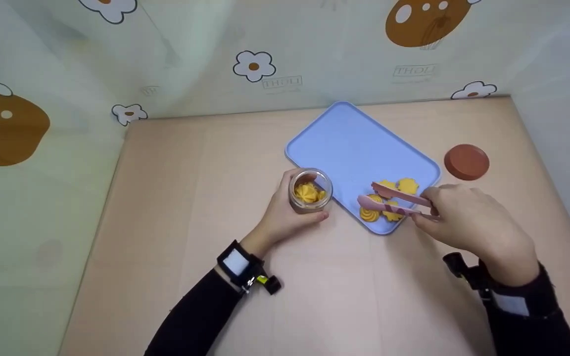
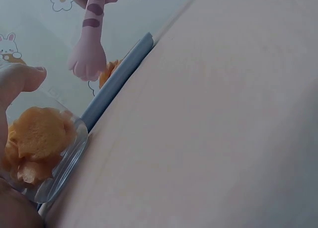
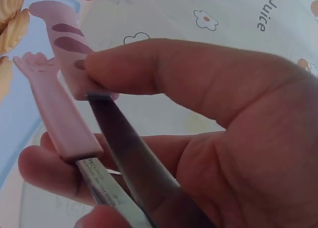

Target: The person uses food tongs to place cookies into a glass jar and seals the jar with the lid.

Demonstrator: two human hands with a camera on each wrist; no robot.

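My left hand (image 1: pixel 285 215) grips a clear jar (image 1: pixel 310 207) with yellow cookies (image 1: pixel 308 193) inside, near the left edge of a blue tray (image 1: pixel 349 148). In the left wrist view the cookies (image 2: pixel 42 133) show through the jar's wall. My right hand (image 1: pixel 478 222) holds pink paw-shaped tongs (image 1: pixel 394 207) between thumb and fingers. The tongs' two tips stand apart above several yellow cookies (image 1: pixel 407 186) at the tray's near right corner. Up close, the right wrist view shows the tongs' metal arms (image 3: pixel 134 158) and pink ends; nothing is visible between them.
A round reddish-brown lid (image 1: pixel 467 162) lies on the table (image 1: pixel 191 198) right of the tray. Behind the table's far edge hangs a pale curtain (image 1: pixel 191 64) with flower prints, which also runs along the left side.
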